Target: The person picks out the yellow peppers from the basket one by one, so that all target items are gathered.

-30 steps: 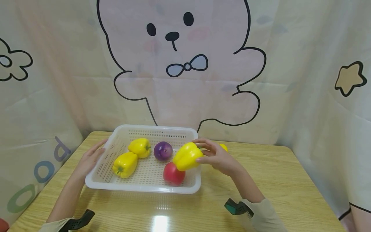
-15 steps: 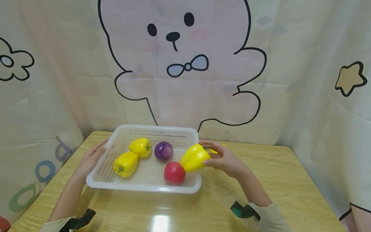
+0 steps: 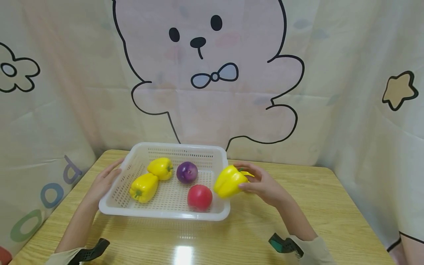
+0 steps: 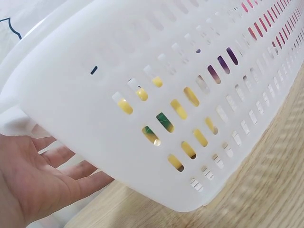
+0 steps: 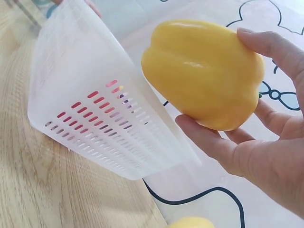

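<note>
My right hand pinches a yellow bell pepper between thumb and fingers, over the right rim of the white basket. The right wrist view shows that pepper raised beside the basket wall, its stem towards the palm. At the basket's left end my left hand rests with extended fingers against the outer side; in the left wrist view this hand lies partly behind the basket wall. Inside the basket are two yellow peppers, a purple round item and a red round item.
The basket stands on a wooden table before a curtain printed with a bear. Another yellow item shows behind the right hand's fingers, and in the right wrist view a yellow item appears at the bottom edge.
My right hand has moved right with the pepper, from above the red item to the basket's right rim. The left hand and the basket look nearly unmoved.
</note>
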`<state>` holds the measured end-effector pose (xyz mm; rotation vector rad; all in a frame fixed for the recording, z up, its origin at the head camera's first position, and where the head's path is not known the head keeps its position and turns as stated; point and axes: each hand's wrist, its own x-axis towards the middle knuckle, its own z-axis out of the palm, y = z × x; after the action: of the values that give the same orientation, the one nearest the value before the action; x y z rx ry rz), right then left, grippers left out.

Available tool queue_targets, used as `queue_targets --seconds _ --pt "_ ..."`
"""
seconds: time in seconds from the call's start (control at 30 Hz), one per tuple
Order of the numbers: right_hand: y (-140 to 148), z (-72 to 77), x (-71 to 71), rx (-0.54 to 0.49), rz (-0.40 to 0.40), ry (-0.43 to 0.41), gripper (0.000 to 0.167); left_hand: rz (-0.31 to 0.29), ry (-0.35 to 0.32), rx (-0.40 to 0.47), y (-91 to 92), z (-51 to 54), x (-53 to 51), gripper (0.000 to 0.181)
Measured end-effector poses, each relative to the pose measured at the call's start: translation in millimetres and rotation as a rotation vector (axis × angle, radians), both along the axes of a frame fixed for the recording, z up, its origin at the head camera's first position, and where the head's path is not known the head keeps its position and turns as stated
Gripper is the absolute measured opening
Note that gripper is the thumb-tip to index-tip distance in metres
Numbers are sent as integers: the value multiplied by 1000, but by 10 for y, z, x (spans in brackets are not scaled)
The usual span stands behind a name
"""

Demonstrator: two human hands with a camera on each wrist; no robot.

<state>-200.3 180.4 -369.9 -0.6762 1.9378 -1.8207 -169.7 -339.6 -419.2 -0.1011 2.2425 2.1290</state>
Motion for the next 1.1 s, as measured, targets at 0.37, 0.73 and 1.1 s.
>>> queue_targets --seconds 0.37,0.73,1.1 --pt "100 -19 43 -12 -33 -2 51 13 -30 5 10 6 -7 55" --pt "199 -17 64 -72 -43 -32 43 6 5 -6 -2 20 2 61" --pt "305 9 101 -106 -51 -34 41 11 -3 -39 -3 -6 -2 57"
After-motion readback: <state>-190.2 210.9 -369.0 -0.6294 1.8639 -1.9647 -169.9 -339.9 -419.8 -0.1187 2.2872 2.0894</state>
